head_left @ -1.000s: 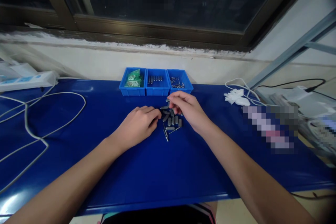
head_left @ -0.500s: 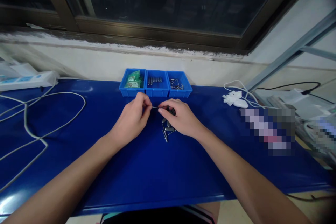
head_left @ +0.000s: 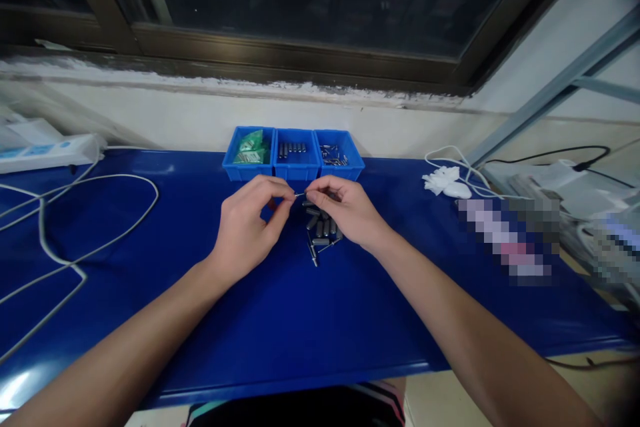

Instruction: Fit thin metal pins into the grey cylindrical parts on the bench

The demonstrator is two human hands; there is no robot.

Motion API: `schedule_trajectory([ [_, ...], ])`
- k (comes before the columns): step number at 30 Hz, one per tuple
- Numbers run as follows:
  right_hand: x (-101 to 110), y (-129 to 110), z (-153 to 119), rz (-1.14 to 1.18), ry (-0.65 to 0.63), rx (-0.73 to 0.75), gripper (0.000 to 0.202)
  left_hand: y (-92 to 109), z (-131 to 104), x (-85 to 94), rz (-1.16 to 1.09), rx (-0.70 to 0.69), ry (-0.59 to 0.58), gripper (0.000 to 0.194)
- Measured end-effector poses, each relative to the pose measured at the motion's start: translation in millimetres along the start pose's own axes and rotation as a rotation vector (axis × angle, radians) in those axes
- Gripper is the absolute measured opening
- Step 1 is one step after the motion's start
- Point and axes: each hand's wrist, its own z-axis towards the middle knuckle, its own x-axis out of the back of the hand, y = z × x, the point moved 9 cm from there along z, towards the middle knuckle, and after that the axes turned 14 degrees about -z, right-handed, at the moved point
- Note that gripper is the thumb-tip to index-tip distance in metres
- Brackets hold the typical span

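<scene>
Three blue bins (head_left: 297, 171) behind probably metal pieces (head_left: 327, 228)

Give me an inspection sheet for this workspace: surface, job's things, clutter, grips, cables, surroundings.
Surface: glossy blue table, glare at its near left corner.
Job's things: metal pin held above the table; dark cylinders and loose pins lying together; three blue bins side by side beyond.
Clutter: crumpled tissue right; power strip left.
Grips: left grip and right grip pinch the metal pin between them.
Cables: white cable looped left; black cable right.
Surroundings: pale wall, dark window above.
</scene>
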Motion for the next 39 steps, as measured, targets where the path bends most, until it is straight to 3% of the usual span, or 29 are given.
schedule_trajectory([
  [8,6,0,1,0.114,0.042,0.007,0.014,8,2,-2.7,0.022,-0.029,-0.019,0.015],
  [11,9,1,1,0.123,0.059,-0.004,0.015,1,2,2.3,0.027,0.025,0.019,0.011],
  [15,13,2,1,0.106,0.094,-0.004,0.018,-11,0,-0.5,0.037,0.123,-0.023,0.009],
  [20,11,-2,1,0.089,0.081,0.013,0.015,-13,-1,-2.3,0.021,0.152,-0.022,0.004],
  [39,18,-2,1,-0.012,0.087,0.029,0.017,-11,-1,-4.5,0.018,0.124,-0.056,0.005],
])
